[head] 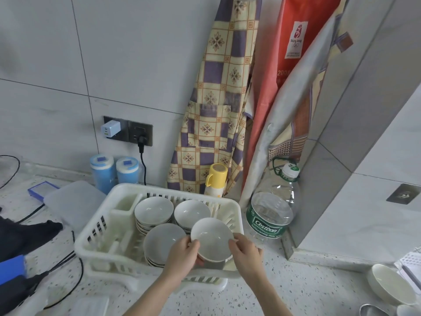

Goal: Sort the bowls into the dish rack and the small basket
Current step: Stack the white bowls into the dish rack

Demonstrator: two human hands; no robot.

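**Both hands hold one white bowl over the dish rack**

The left hand (pixel 184 253) and the right hand (pixel 247 252) hold the same white bowl (pixel 211 239), each one pinching its rim, the left at 9 o'clock of the bowl and the right at 3 o'clock. The bowl is upright, a little tilted toward the camera, and it is above the front right corner of the white dish rack (pixel 91 238).

Inside the rack there are three stacks of bowls. One stack (pixel 153 210) is at 10 o'clock from the held bowl, one stack (pixel 191 212) is at 12 o'clock, and one stack (pixel 163 241) is at 9 o'clock, just beside the left hand.

On the speckled counter (pixel 307 286), a big clear water bottle (pixel 271 213) with a green label stands at 3 o'clock of the rack, near it. Another bowl (pixel 391 285) lies at 4 o'clock, well apart, at the edge of the view. Behind the rack stand a yellow cup (pixel 216 176) and two blue jars (pixel 114 172). I cannot see a small basket clearly.
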